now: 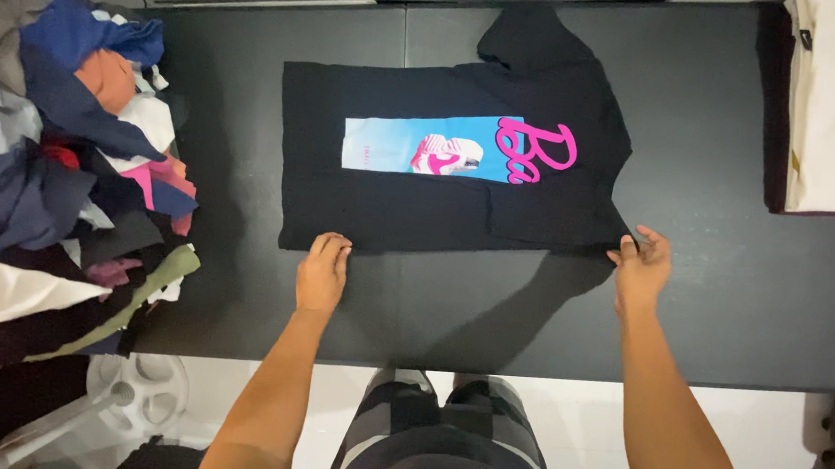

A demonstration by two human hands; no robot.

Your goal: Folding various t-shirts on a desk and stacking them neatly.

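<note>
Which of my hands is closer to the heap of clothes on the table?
Left. The left hand rests at the black shirt's near edge, just right of the heap of clothes; the right hand is at the shirt's far corner.

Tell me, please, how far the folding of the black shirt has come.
Done: the black T-shirt lies flat on the dark table, one long side already folded in. In hand: the left hand presses its near edge and the right hand pinches the near corner. Left: it is not yet a compact fold, and the clothes pile waits.

Black table (747,287) over white floor (620,415), clothes pile (50,170) alongside.
</note>
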